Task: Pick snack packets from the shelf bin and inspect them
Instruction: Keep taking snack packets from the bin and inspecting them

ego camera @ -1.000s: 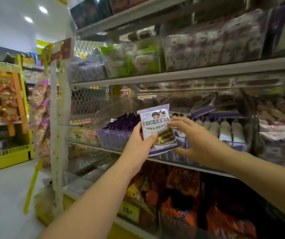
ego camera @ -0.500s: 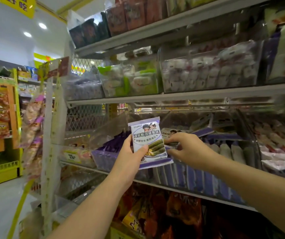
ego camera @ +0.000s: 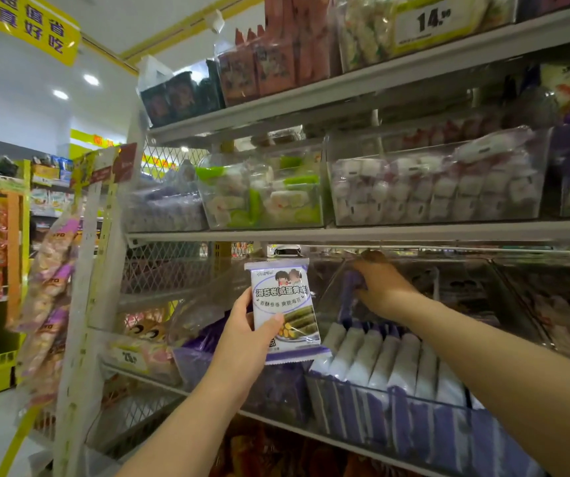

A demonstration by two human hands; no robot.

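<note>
**Q:** Where is the snack packet (ego camera: 283,304) in relation to the shelf bin (ego camera: 393,394)?

**A:** In front of the bin's left end, above its front rim. It is upright, with the printed face towards the camera. It does not touch the bin.

**Q:** What is the state of the left grip (ego camera: 242,342)?

**A:** Clamped on the packet. The thumb (ego camera: 271,320) lies across the front face near the lower left edge. The other fingers are hidden behind the packet.

**Q:** And the right grip (ego camera: 383,287)?

**A:** It is inside the bin, towards the back and just under the shelf board (ego camera: 380,232) above the bin. The fingertips bend down against a purple packet (ego camera: 350,287) that stands higher than the rest. Motion blur hides the contact, so I cannot tell whether the grip is clamped on it or only touching.

**Q:** What does the bin hold?

**A:** A row of white-and-purple packets (ego camera: 380,356) standing on edge, packed side by side from front wall to back.

**Q:** What surrounds the bin?

**A:** To its left is a second clear bin (ego camera: 201,349) with purple packs. On the shelf above are a clear bin of small white sweets (ego camera: 431,187) and one of green-and-white packs (ego camera: 263,197). Below the bin are orange bags, too blurred to read.
</note>
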